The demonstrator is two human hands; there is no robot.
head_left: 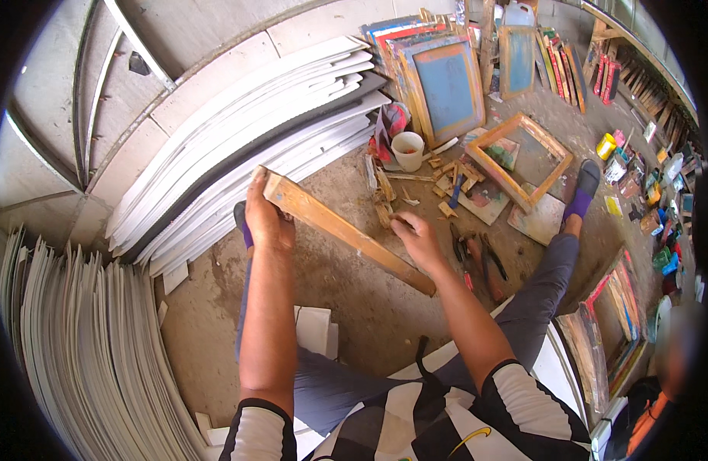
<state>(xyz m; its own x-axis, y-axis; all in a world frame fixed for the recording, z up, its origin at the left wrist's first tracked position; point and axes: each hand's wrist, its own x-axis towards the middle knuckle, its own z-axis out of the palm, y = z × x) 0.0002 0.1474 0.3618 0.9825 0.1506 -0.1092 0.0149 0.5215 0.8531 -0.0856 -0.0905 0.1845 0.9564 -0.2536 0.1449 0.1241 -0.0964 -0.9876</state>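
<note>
A long piece of pale wood (346,234), perhaps a frame seen edge-on, slants across the middle from upper left to lower right. My left hand (266,219) is closed round its upper left end. Just above its lower right part, my right hand (420,242) has its fingers pinched together; whatever they may hold is too small to tell. Right of that hand, several hand tools lie on the floor, among them pliers with dark jaws (492,260) and a tool with red grips (466,269). Broken wood scraps (448,209) are strewn beyond the hand.
White sheets (239,146) are stacked at the far left, with grey sheets (85,330) nearer. A bare wooden frame (554,184) lies by my right foot (587,180). Blue-meshed screens (448,88) lean behind a white bucket (408,151). Paint containers (615,167) crowd the right side.
</note>
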